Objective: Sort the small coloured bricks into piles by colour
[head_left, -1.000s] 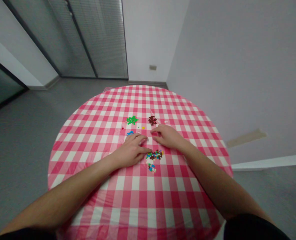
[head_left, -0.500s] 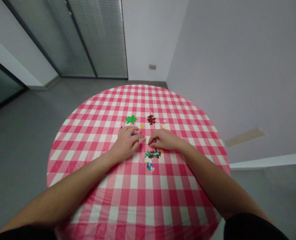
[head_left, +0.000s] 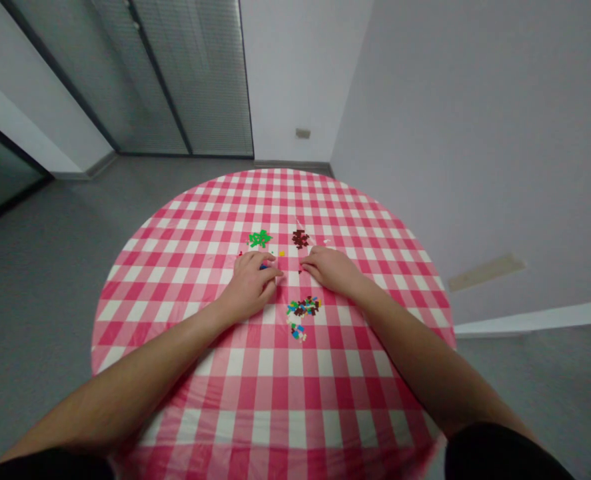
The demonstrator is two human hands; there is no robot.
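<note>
My left hand (head_left: 251, 285) rests palm down on the table left of centre, fingers apart and curved over some small blue pieces (head_left: 264, 267) that it partly hides. On the other side, my right hand (head_left: 332, 270) has its thumb and fingers pinched together, with a small dark brown piece (head_left: 300, 271) at the fingertips. Just beyond it lies a pile of dark brown pieces (head_left: 300, 239). Farther left is a pile of green pieces (head_left: 260, 239). Closer to me, a mixed-colour pile of little pieces (head_left: 304, 307) lies between my forearms, with a smaller mixed cluster (head_left: 296, 331) below.
A red-and-white checked tablecloth (head_left: 275, 400) covers the round table. One yellow piece (head_left: 282, 253) lies between the hands, a red piece (head_left: 240, 254) left of my left hand. White bits (head_left: 327, 241) sit beyond my right hand. Walls and glass panels stand behind.
My right hand has moved away from me, toward the brown pile, with the small brown piece at its fingertips. My left hand has stayed nearly still.
</note>
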